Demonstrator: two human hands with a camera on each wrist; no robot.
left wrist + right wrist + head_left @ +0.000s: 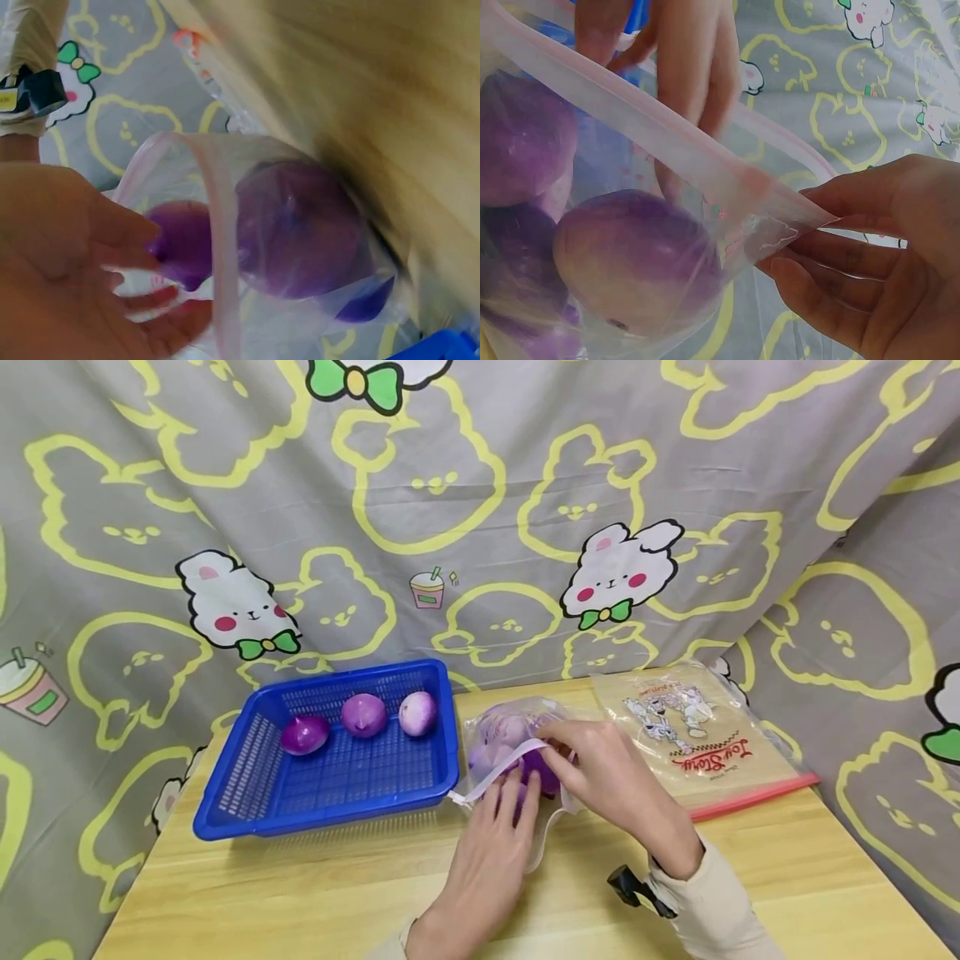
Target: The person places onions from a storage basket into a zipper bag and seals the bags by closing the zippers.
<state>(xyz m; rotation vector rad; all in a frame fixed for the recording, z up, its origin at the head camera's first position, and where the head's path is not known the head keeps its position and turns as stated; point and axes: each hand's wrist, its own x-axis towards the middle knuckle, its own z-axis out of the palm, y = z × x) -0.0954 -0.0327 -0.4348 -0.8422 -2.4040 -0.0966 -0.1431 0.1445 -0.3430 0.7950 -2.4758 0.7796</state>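
Observation:
A clear zip bag [480,781] with several purple onions [637,262] in it lies right of the blue basket, its mouth toward me. My right hand [611,777] pinches the rim at the bag's right side between thumb and fingers, as the right wrist view shows. The left hand [487,856] reaches into the mouth with extended, slightly spread fingers. In the left wrist view its fingertips are right by an onion [186,244] inside, while a larger onion [300,232] shows through the plastic.
Three purple onions [365,716] sit along the back of the blue basket [322,814] at left. A flat bag with cartoon print and a red zip edge [705,735] lies at right on the wooden table [337,893]. A patterned curtain [480,510] hangs behind.

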